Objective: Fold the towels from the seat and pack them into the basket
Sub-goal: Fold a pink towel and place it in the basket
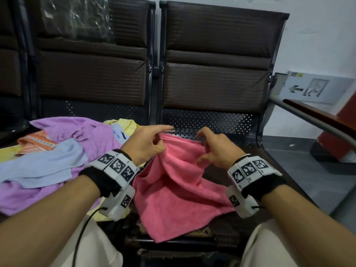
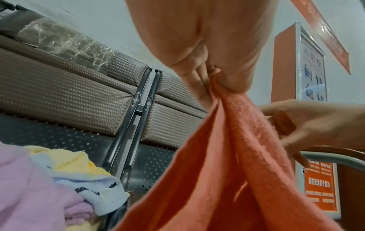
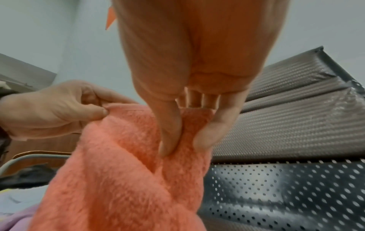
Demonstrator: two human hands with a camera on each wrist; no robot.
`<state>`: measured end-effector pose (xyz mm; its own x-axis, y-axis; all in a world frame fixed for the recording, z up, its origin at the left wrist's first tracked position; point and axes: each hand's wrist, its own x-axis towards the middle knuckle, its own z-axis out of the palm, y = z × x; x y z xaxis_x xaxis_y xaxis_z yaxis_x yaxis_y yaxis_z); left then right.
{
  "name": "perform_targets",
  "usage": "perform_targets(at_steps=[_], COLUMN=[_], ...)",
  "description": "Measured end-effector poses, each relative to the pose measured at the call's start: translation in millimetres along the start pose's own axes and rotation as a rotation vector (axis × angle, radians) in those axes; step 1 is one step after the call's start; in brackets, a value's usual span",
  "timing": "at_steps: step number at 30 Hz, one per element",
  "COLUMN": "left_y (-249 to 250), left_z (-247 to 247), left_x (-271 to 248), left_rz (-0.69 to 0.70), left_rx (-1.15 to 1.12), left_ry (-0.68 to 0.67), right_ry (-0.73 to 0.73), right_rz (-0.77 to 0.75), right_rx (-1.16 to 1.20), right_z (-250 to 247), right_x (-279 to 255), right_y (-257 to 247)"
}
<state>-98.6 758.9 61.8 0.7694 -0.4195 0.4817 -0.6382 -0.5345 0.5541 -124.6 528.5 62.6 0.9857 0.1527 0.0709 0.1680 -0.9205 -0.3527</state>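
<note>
A pink towel (image 1: 179, 189) hangs from both hands over the right seat, its lower part draped toward my knees. My left hand (image 1: 148, 143) pinches its top edge at the left, with the index finger stretched out. My right hand (image 1: 210, 149) pinches the same edge a little to the right. In the left wrist view the pink towel (image 2: 227, 171) is bunched between thumb and fingers. The right wrist view shows the thumb and fingers (image 3: 171, 129) nipping a fold of the pink towel (image 3: 118, 179). No basket is in view.
A heap of loose towels lies on the left seat: purple (image 1: 92, 135), light blue (image 1: 48, 162), yellow (image 1: 125, 123) and orange striped (image 1: 36, 143). Dark padded seat backs (image 1: 215, 54) stand behind. A metal armrest (image 1: 308, 120) runs along the right.
</note>
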Motion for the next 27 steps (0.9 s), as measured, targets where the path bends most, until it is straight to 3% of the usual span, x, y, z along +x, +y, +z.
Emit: perform_targets(at_steps=[4, 9, 14, 19, 21, 24, 27], left_y=[5.3, 3.4, 2.8, -2.6, -5.8, -8.8, -10.8], left_z=[-1.2, -1.6, -0.6, 0.9, -1.1, -3.4, -4.6], left_x=[0.5, 0.3, -0.5, 1.9, 2.1, 1.2, 1.4], left_rz=[0.13, 0.093, 0.125, 0.017, -0.05, -0.099, -0.135], left_rx=[0.095, 0.107, 0.106, 0.004, -0.049, -0.066, -0.063], left_ry=[0.044, 0.091, 0.115, 0.166, 0.182, 0.168, 0.165], right_ry=[0.058, 0.207, 0.248, 0.157, 0.125, 0.063, 0.12], right_rz=[-0.078, -0.13, -0.052, -0.284, -0.347, -0.349, -0.325], right_rx=[-0.241, -0.437, -0.388, -0.062, -0.047, -0.029, 0.029], right_z=[-4.8, -9.0, -17.1, -14.9, -12.6, -10.2, -14.2], right_x=[-4.0, -4.0, -2.9, -9.0, -9.1, -9.2, -8.8], right_y=[-10.6, -15.8, -8.9, -11.5, -11.4, -11.3, -11.5])
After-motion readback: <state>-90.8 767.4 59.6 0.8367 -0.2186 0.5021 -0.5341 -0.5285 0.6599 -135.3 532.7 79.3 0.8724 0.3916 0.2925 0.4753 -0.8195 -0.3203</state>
